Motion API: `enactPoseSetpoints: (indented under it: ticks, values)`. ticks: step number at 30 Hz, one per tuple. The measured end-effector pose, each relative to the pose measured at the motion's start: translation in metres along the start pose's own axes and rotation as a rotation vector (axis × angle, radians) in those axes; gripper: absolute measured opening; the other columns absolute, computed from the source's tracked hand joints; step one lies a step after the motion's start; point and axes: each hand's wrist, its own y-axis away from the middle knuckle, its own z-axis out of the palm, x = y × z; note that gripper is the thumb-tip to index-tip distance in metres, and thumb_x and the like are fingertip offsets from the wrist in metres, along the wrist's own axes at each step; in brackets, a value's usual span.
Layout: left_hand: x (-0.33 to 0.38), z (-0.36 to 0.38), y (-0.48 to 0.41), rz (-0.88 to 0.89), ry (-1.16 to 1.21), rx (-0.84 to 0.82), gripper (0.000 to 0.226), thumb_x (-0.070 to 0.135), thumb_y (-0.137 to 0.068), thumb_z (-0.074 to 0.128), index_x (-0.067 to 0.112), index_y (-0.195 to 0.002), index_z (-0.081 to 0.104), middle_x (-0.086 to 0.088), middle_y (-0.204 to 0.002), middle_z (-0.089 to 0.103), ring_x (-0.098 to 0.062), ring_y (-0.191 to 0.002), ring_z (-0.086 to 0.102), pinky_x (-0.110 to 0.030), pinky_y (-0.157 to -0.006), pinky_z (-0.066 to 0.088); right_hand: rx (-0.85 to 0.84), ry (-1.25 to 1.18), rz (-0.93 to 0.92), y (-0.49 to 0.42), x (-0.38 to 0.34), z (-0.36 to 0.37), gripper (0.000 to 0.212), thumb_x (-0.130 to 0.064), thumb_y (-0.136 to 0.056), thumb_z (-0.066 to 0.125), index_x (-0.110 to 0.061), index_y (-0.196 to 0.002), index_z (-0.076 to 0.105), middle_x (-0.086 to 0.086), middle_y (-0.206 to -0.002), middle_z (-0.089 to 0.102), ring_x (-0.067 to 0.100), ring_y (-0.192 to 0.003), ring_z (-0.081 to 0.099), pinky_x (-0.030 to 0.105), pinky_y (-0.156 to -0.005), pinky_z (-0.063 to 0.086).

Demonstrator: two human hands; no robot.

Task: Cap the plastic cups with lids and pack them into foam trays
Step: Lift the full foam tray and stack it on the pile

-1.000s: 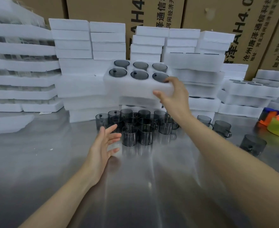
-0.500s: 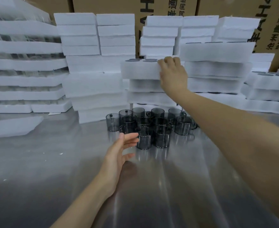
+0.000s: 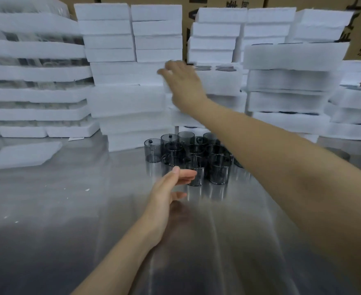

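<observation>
since the smoky grey plastic cups stand upright on the steel table just beyond its fingertips, the left hand, fingers straight and empty, is nearer; the right hand, blurred but seemingly slack and empty, reaches high at the packed white foam tray.

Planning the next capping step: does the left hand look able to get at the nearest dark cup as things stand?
Likely yes. The left hand is open with its fingers right beside the nearest cup, nothing lies between them, and the right arm crosses higher up, off to the right.
</observation>
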Motion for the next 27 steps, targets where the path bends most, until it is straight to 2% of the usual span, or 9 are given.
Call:
enactPoseSetpoints:
  ticks: [4,8,10,12,14,19,22,25,27]
  values:
    - [0.0,0.0,0.0,-0.003,-0.045,-0.005,0.053,0.048,-0.078,0.04,0.01,-0.099,0.07,0.002,-0.106,0.072,-0.008,-0.103,0.062,-0.029,-0.084,0.045,-0.239,0.0,-0.122,-0.019,-0.051,0.018,0.068,0.006,-0.088,0.042,-0.011,-0.15,0.02,0.013,-0.151,0.031,0.028,-0.147,0.011,0.039,-0.119,0.007]
    - [-0.003,-0.002,-0.001,-0.012,-0.12,-0.026,0.049,0.048,-0.088,0.05,0.007,-0.105,0.069,-0.004,-0.113,0.069,-0.018,-0.11,0.059,-0.038,-0.094,0.044,-0.343,0.057,-0.059,-0.023,-0.075,0.031,0.072,-0.003,-0.089,0.054,-0.011,-0.151,0.017,0.017,-0.15,0.025,0.033,-0.142,0.02,0.044,-0.12,0.001]
    - [-0.005,-0.003,-0.003,-0.028,-0.158,-0.037,0.053,0.048,-0.086,0.039,0.011,-0.108,0.069,-0.003,-0.114,0.069,-0.024,-0.112,0.058,-0.044,-0.099,0.042,-0.317,0.015,-0.015,-0.021,-0.082,0.032,0.069,0.002,-0.084,0.057,-0.012,-0.145,0.028,0.019,-0.149,0.021,0.034,-0.129,0.035,0.039,-0.113,0.022]
    - [-0.006,-0.003,-0.003,-0.029,-0.19,-0.053,0.05,0.048,-0.086,0.037,0.018,-0.109,0.069,0.002,-0.113,0.069,-0.021,-0.112,0.059,-0.046,-0.101,0.042,-0.315,-0.051,0.039,-0.017,-0.086,0.031,0.061,0.005,-0.083,0.057,-0.014,-0.137,0.035,0.018,-0.148,0.02,0.032,-0.11,0.047,0.033,-0.087,0.035]
    - [-0.008,-0.003,-0.003,-0.018,-0.23,-0.089,0.047,0.049,-0.087,0.036,0.024,-0.109,0.069,0.006,-0.114,0.068,-0.019,-0.112,0.058,-0.044,-0.1,0.042,-0.311,-0.063,0.058,-0.014,-0.087,0.028,0.056,0.003,-0.086,0.057,-0.016,-0.134,0.036,0.017,-0.148,0.019,0.03,-0.101,0.05,0.031,-0.077,0.032]
    - [-0.009,-0.005,-0.005,-0.037,-0.202,0.035,0.042,0.047,-0.094,0.037,0.024,-0.096,0.071,0.011,-0.103,0.071,-0.01,-0.102,0.061,-0.04,-0.096,0.047,-0.106,-0.1,-0.014,0.006,-0.1,-0.005,0.048,0.0,-0.088,0.053,-0.02,-0.13,0.042,-0.001,-0.145,0.033,0.023,-0.104,0.048,0.029,-0.078,0.035]
    - [-0.002,-0.005,-0.007,-0.073,-0.196,0.179,0.034,0.035,-0.102,0.037,0.028,-0.092,0.069,0.011,-0.101,0.07,-0.009,-0.095,0.062,-0.034,-0.087,0.048,0.036,-0.183,-0.057,0.047,-0.107,-0.055,0.036,-0.013,-0.093,0.048,-0.021,-0.128,0.049,-0.008,-0.129,0.05,0.021,-0.1,0.047,0.028,-0.076,0.033]
    - [0.007,-0.012,-0.011,-0.03,-0.139,0.318,0.03,0.014,-0.099,0.036,0.017,-0.096,0.066,0.0,-0.103,0.067,-0.012,-0.091,0.061,-0.03,-0.074,0.048,0.16,-0.348,-0.08,0.114,-0.103,-0.116,0.029,-0.023,-0.089,0.057,-0.012,-0.115,0.062,0.001,-0.107,0.063,0.027,-0.085,0.051,0.033,-0.068,0.033]
    - [0.007,-0.021,-0.009,-0.069,-0.162,0.359,0.026,0.009,-0.1,0.036,0.009,-0.104,0.062,-0.01,-0.111,0.065,-0.016,-0.095,0.062,-0.025,-0.075,0.05,0.131,-0.365,-0.078,0.161,-0.088,-0.152,0.03,-0.036,-0.092,0.049,-0.012,-0.1,0.065,0.002,-0.088,0.063,0.027,-0.075,0.052,0.033,-0.06,0.032]
